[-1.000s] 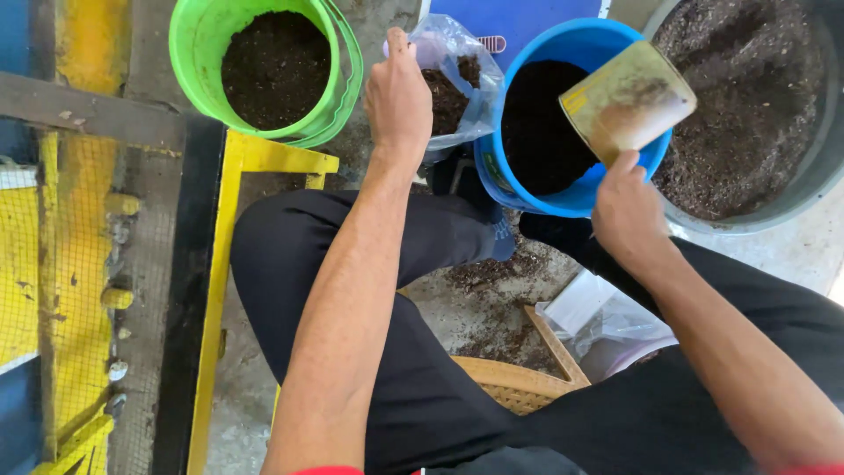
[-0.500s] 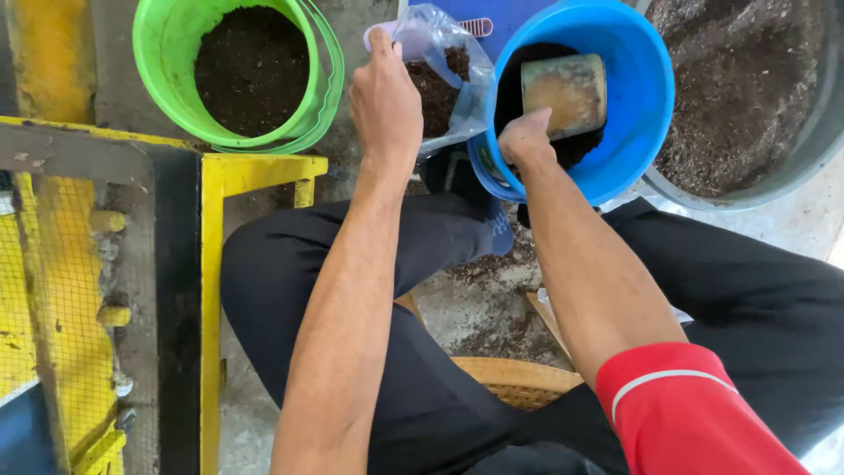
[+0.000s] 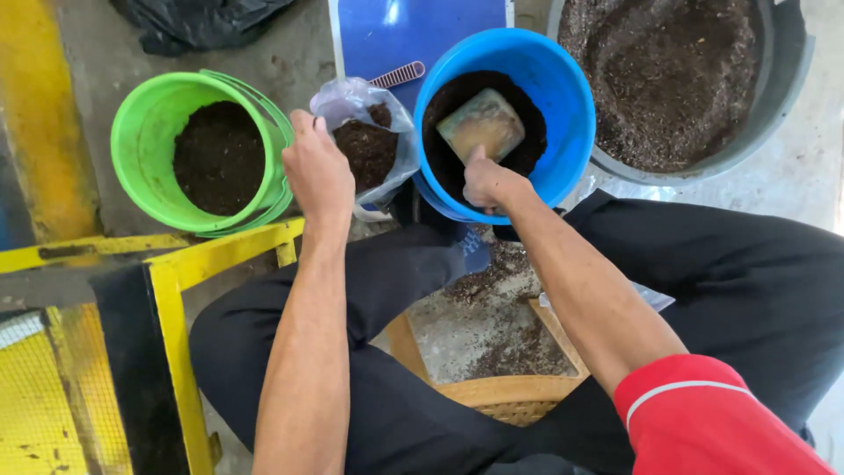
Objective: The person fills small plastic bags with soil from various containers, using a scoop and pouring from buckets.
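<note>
My left hand (image 3: pixel 318 172) grips the rim of a clear plastic bag (image 3: pixel 360 141) partly filled with dark soil, between two buckets. My right hand (image 3: pixel 489 179) holds a yellowish plastic scoop (image 3: pixel 481 125) pushed down into the soil of the blue bucket (image 3: pixel 563 97). A green bucket (image 3: pixel 145 149) with soil stands just left of the bag. I sit cross-legged in black trousers, and a red sleeve covers my right upper arm.
A large grey tub (image 3: pixel 774 97) of soil stands at the upper right. A yellow metal frame (image 3: pixel 176 334) with mesh runs along the left. A woven basket edge (image 3: pixel 501 391) lies between my legs, spilled soil on the concrete floor (image 3: pixel 475 317). A black bag (image 3: pixel 193 18) is at the top.
My right hand swung the scoop from above the grey tub's edge down into the blue bucket's soil. The left hand kept its hold on the bag.
</note>
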